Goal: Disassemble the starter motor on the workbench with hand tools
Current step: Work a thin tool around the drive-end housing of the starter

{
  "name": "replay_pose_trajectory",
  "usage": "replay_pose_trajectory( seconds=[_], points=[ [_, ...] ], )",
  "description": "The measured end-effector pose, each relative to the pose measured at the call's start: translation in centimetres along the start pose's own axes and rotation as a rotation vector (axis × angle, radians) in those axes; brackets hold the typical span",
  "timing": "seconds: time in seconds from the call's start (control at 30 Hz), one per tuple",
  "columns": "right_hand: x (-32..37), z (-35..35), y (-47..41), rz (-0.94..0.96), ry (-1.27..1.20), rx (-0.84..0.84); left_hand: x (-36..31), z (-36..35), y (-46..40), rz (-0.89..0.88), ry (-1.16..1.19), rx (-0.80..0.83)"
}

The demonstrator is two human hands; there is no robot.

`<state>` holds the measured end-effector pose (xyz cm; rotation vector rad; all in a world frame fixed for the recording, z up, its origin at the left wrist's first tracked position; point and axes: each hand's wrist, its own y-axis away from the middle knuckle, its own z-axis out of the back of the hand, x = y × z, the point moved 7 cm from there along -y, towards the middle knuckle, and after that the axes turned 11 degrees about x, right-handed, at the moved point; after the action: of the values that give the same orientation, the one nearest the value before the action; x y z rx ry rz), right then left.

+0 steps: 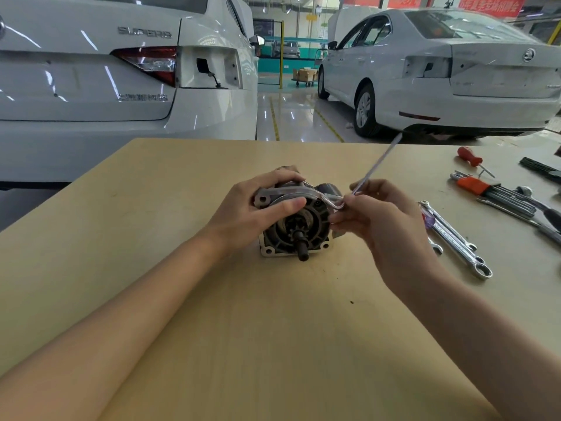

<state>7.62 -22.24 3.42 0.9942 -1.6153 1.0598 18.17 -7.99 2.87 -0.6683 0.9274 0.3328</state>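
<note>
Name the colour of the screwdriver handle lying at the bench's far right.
Red, on the screwdriver; head view shows it best.

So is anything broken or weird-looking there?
On the workbench nothing stands out. The oddity is behind it: the nearer white car has an empty tail-light hole with a loose wire dangling out. The other white car has one too.
</note>
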Motion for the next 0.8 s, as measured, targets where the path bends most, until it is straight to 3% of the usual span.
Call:
replay_pose_trajectory(
  seconds=[0.1,0.23,0.8],
  points=[
    [-1.5,-0.2,0.2,-0.163,-0.277,-0.021,-0.2,0.0,0.3,-0.027,-0.026,-0.060],
    [-2.4,-0.6,0.5,-0.275,-0.362,-0.018,-0.2,-0.3,0.7,-0.047,-0.001,-0.132],
    [-3.2,-1.5,1.2,-0.322,-0.566,-0.032,-0.6,-0.3,0.8,-0.025,-0.094,-0.155]
  ],
)
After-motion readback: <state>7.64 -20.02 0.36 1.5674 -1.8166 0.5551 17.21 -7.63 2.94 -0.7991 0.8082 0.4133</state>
